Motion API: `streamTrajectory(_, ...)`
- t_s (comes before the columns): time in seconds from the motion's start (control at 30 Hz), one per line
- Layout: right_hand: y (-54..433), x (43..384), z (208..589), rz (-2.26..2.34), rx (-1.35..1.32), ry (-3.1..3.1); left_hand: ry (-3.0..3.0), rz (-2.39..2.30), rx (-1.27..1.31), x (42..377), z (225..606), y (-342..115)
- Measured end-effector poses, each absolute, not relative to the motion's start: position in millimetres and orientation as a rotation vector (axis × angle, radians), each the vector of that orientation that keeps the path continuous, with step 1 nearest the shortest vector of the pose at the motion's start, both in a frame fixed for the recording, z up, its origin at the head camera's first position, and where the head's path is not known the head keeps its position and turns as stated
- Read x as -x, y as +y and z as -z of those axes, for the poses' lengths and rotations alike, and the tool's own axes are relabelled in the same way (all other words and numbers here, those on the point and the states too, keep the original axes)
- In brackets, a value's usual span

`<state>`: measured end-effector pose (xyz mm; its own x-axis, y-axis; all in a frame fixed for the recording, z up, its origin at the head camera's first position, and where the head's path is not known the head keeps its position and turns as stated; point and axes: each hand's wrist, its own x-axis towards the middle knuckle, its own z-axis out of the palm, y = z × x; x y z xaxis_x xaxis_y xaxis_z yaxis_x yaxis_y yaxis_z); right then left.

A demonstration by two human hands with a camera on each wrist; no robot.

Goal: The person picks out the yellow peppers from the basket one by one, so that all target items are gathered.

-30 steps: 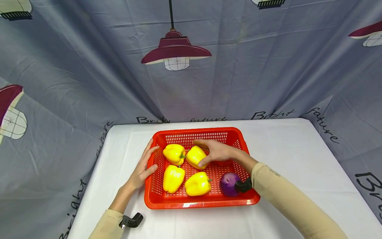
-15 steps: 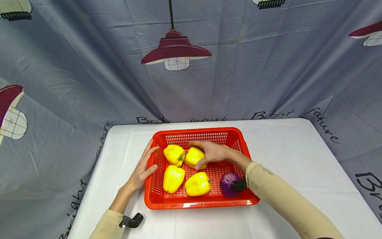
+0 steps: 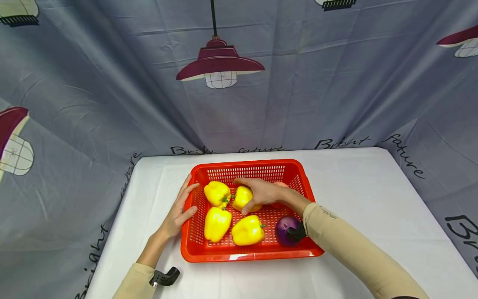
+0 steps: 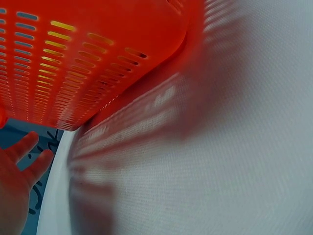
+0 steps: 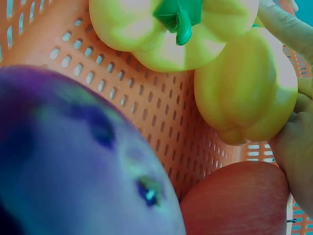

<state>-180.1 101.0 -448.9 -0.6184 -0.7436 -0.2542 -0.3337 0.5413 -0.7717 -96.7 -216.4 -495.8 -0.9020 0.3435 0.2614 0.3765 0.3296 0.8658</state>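
Observation:
A red plastic basket (image 3: pixel 246 256) holds several yellow bell peppers. My right hand (image 3: pixel 263 192) reaches into it and grips one yellow bell pepper (image 3: pixel 242 198), thumb on the near side and fingers on the far side. In the right wrist view this bell pepper (image 5: pixel 247 88) hangs beside the palm, its underside facing the camera. My left hand (image 3: pixel 176 214) rests against the basket's left rim with straight, spread fingers; the left wrist view shows two extended fingers (image 4: pixel 36 166) by the basket wall. Other bell peppers lie at back left (image 3: pixel 217 193), front left (image 3: pixel 217 224) and front middle (image 3: pixel 247 230).
A round purple fruit or vegetable (image 3: pixel 284 227) sits in the basket's front right, partly behind the wrist camera. A red apple (image 5: pixel 239 200) lies under the right hand, mostly hidden in the head view. The basket stands on a white-covered table (image 3: pixel 354 187) before a grey curtain (image 3: pixel 298 104).
My right hand has moved slightly left and toward me, still on the same bell pepper, which has turned a little. More of the apple shows behind the hand. The left hand has stayed still.

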Motion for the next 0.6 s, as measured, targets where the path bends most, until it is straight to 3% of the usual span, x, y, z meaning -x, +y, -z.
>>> streamTrajectory(0.6,90,175,451,0.819,0.866,2.251,-2.543,1.673,0.676,97,499,-217)
